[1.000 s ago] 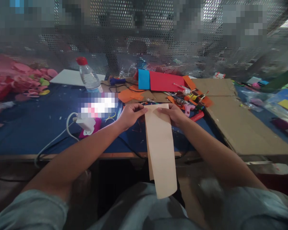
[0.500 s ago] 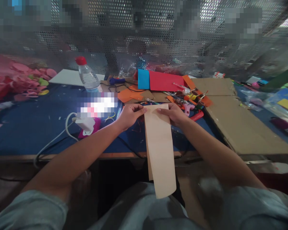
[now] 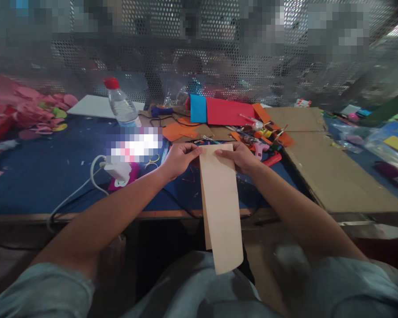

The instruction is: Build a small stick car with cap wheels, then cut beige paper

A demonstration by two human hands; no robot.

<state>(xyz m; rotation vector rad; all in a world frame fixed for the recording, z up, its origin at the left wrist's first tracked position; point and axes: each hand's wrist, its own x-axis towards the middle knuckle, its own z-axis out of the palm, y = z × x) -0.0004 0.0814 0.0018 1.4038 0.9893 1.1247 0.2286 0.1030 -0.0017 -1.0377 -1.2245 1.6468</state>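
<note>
A long beige sheet [image 3: 220,203], folded over at its top end, hangs down past the table's front edge toward my lap. My left hand [image 3: 182,160] pinches its upper left corner between thumb and fingers. On the other side, my right hand [image 3: 242,158] grips the upper right edge, thumb flat on the front and fingers behind. The two layers stand slightly apart along the left side and at the bottom. Whether it is paper or thin foam sheet I cannot tell.
Behind my hands lie a red sheet [image 3: 230,112], orange pieces [image 3: 181,131] and a pink glue gun [image 3: 260,150]. To the left stand a water bottle [image 3: 121,104] and a power strip [image 3: 132,174] with cords. Cardboard [image 3: 338,176] covers the right; pink cutouts [image 3: 29,108] are piled far left.
</note>
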